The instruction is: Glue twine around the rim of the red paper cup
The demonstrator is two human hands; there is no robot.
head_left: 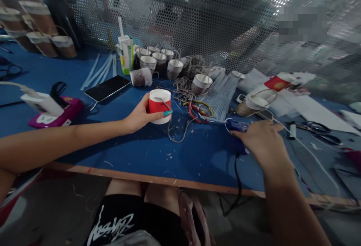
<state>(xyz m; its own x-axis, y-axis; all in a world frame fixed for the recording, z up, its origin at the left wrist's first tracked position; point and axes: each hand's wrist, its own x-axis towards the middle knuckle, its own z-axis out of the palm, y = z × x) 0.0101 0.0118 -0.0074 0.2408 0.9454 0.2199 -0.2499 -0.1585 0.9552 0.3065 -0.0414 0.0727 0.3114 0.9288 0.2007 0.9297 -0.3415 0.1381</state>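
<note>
My left hand is wrapped round a small red and white cup, thumb across its front. A grey cord runs from the cup and loops on the blue table. To the right, my right hand is at a blue glue gun, its fingers curled over the back of the tool, partly hidden. The gun's nozzle points left, towards a red and yellow ring lying on the table. A black cable hangs from the gun over the table edge.
Behind the cup are a phone, a drink carton, several small cups and tangled cord. Clear glue sticks lie centre right. A purple power strip sits left; scissors lie right. A perforated metal screen stands behind.
</note>
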